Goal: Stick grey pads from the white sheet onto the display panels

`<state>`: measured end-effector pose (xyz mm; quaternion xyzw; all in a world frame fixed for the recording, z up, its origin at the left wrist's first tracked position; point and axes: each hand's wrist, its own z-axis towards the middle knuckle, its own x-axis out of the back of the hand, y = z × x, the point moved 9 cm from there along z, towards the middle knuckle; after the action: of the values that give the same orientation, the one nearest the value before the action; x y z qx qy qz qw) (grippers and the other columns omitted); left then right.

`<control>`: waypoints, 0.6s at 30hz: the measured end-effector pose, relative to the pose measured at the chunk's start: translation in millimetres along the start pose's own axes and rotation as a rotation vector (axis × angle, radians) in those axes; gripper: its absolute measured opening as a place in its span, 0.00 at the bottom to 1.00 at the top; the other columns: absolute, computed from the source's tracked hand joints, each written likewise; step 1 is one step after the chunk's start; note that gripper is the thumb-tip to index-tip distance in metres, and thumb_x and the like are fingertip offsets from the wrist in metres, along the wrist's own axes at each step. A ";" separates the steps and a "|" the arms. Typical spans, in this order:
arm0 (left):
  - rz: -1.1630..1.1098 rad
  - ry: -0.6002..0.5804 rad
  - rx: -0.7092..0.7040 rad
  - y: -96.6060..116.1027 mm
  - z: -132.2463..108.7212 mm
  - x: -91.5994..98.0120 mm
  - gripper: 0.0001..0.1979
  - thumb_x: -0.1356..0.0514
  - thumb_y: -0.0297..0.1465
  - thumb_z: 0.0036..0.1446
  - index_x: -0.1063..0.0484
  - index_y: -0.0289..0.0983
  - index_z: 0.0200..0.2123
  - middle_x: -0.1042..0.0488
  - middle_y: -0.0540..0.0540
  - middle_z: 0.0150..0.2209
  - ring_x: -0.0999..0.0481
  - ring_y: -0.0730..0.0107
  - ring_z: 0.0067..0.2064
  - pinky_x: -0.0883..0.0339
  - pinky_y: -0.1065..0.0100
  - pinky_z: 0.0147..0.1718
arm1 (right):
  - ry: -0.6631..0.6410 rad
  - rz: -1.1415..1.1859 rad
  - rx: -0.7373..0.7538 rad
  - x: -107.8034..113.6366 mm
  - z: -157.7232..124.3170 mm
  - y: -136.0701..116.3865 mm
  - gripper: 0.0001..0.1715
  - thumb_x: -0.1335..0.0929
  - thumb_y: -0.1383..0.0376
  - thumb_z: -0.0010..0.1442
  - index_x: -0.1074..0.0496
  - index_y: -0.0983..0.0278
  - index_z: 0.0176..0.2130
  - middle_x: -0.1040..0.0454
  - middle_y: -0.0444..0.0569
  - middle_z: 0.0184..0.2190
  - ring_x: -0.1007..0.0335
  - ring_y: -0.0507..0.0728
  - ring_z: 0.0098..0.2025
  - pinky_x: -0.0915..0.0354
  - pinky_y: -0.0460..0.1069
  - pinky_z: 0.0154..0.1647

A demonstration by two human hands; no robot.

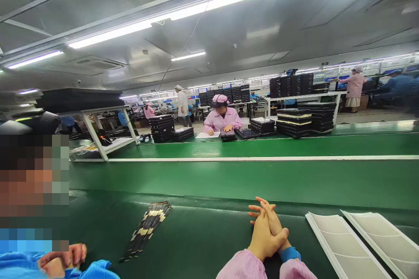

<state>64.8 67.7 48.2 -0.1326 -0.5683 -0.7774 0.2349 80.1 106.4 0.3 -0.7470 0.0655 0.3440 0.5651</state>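
Observation:
My left hand (261, 236) and my right hand (275, 223) are clasped together over the dark green table mat. The left lies across the right with its thumb around the right hand's edge, so part of each palm is hidden. Beyond the left hand, the right hand's fingers stick out, stretched and a little apart. A blue band (290, 253) circles my right wrist. No separate object shows in either hand. Nearest to them, on the right, lie two stacks of white sheets, a nearer stack (345, 244) and a farther stack (386, 239), marked with pale rectangular panels.
Fanned black strips with pale patches (149, 229) lie left of my hands. A co-worker's hand (67, 257) and blue sleeve are at the lower left. Across the green bench (248, 178), a person in pink (222, 120) sits among stacked black trays (294, 122). A white shelf (94, 135) stands left.

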 end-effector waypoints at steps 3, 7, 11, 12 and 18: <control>-0.010 -0.004 -0.007 -0.4 0.5 -0.1 0.33 0.39 0.35 0.46 0.43 0.38 0.57 0.38 0.46 0.56 0.42 0.58 0.58 0.47 0.63 0.57 | -0.002 0.000 -0.002 0.2 0.7 0.3 0.30 0.33 0.49 0.51 0.39 0.56 0.51 0.24 0.48 0.35 0.27 0.60 0.36 0.32 0.53 0.34; -0.005 -0.005 -0.005 -0.9 0.3 -0.7 0.33 0.39 0.35 0.46 0.42 0.38 0.56 0.37 0.45 0.56 0.42 0.57 0.58 0.48 0.62 0.57 | -0.001 0.003 -0.004 -0.6 0.9 -0.5 0.30 0.34 0.49 0.52 0.40 0.56 0.51 0.24 0.48 0.35 0.27 0.60 0.37 0.32 0.53 0.34; -0.010 -0.006 0.010 -0.7 0.1 -0.8 0.33 0.39 0.35 0.46 0.42 0.38 0.57 0.37 0.44 0.56 0.42 0.55 0.58 0.50 0.59 0.58 | 0.002 0.010 -0.007 -2.0 -0.4 -1.6 0.31 0.32 0.49 0.50 0.38 0.56 0.51 0.24 0.48 0.35 0.27 0.61 0.36 0.32 0.53 0.33; -0.015 -0.006 0.018 -0.2 0.2 -0.6 0.33 0.39 0.35 0.46 0.43 0.38 0.57 0.37 0.44 0.56 0.41 0.55 0.58 0.50 0.58 0.58 | 0.004 0.012 -0.008 -2.1 -0.8 -1.8 0.32 0.32 0.49 0.49 0.38 0.56 0.51 0.24 0.48 0.35 0.27 0.60 0.36 0.32 0.53 0.33; -0.052 -0.073 0.087 10.9 1.6 -1.1 0.33 0.40 0.35 0.45 0.43 0.43 0.57 0.37 0.44 0.56 0.41 0.51 0.58 0.54 0.55 0.59 | 0.010 0.012 -0.011 -1.9 -1.9 -2.5 0.31 0.32 0.49 0.49 0.38 0.57 0.50 0.24 0.49 0.35 0.26 0.60 0.36 0.32 0.52 0.33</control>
<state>71.3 66.8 57.2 -0.1357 -0.6127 -0.7526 0.1996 80.8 105.1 3.7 -0.7515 0.0711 0.3440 0.5584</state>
